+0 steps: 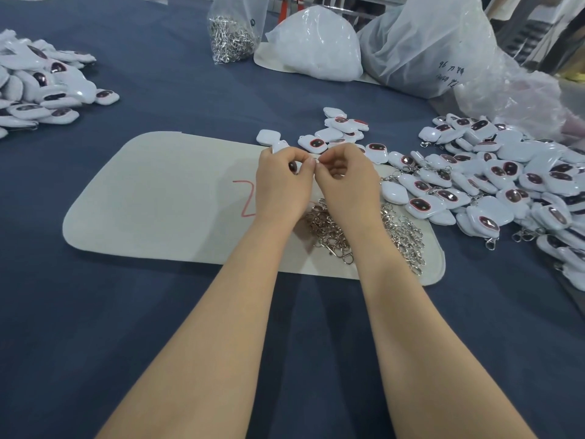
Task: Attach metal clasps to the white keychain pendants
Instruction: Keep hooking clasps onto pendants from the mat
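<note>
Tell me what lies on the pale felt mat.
A loose heap of silver metal clasps, a few glossy white pendants, and a red handwritten mark partly covered by the left hand.

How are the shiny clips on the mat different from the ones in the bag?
The loose clasps lie spread out in a low heap on the pale mat, at the near side; the bagged clasps sit far off on the blue cloth. The loose clasps are out in the open; the bagged clasps are packed together inside a clear plastic bag. Both are silvery metal.
</note>
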`<state>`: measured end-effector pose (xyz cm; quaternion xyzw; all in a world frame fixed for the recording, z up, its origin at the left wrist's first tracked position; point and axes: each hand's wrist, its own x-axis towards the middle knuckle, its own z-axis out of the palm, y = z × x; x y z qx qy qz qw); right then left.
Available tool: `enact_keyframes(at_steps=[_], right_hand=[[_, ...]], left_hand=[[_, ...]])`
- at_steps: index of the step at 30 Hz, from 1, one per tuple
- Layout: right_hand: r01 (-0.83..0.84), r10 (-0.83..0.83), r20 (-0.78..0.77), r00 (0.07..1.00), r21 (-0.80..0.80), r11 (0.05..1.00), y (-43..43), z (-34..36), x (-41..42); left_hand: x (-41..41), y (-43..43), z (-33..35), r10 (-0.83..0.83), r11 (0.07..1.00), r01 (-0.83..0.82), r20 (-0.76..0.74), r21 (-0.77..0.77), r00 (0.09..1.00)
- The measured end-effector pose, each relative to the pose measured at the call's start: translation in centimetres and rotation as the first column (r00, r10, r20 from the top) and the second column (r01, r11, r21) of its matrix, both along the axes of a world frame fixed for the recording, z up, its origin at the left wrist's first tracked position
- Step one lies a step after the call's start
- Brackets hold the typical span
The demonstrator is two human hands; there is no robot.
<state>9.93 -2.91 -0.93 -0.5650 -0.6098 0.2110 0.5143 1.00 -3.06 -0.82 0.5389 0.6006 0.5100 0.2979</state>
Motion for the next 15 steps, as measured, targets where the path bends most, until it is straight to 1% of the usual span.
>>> enact_keyframes(at_steps=[6,15], right_hand=[[0.008,-0.008,-0.013,1.000,0.019,1.000,-0.09,0.07,-0.02],[0.016,-0.017,0.006,1.000,0.034,0.999,0.00,0.13,-0.08]], left_hand=[[0.08,-0.03,-0.08,-0.008,1.000,0.009,-0.007,0.012,1.000],[0.02,0.00,-0.22,0.004,1.000,-0.002,-0.075,0.031,0.997]])
